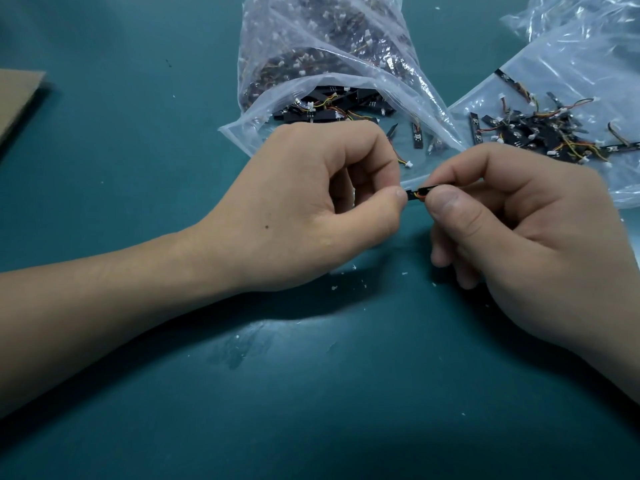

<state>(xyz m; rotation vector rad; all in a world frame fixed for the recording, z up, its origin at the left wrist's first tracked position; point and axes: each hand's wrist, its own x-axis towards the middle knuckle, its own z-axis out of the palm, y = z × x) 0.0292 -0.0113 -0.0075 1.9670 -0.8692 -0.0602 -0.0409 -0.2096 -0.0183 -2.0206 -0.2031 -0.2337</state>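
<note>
- The left hand (311,202) is pinching the near end of the strip (414,195) between thumb and forefinger, with the other fingers curling in under the palm.
- The right hand (519,237) is gripping the strip's other end the same way, thumb on top. This is probably steadying it while the orange wire (420,195) at the middle is being worked.
- The strip is hanging in the air between both hands, just above the table (311,393) and just in front of the bag (311,46).
- The bag is lying with its mouth facing the hands, likely keeping its strips within easy reach.
- A flat bag (571,81) to the right is carrying a loose pile (540,136), seemingly kept as a separate batch.
- Open table is lying near and to the left, up to the card (17,98). The bags are crowding the far side, so I judge that moves toward the body are the safest.
</note>
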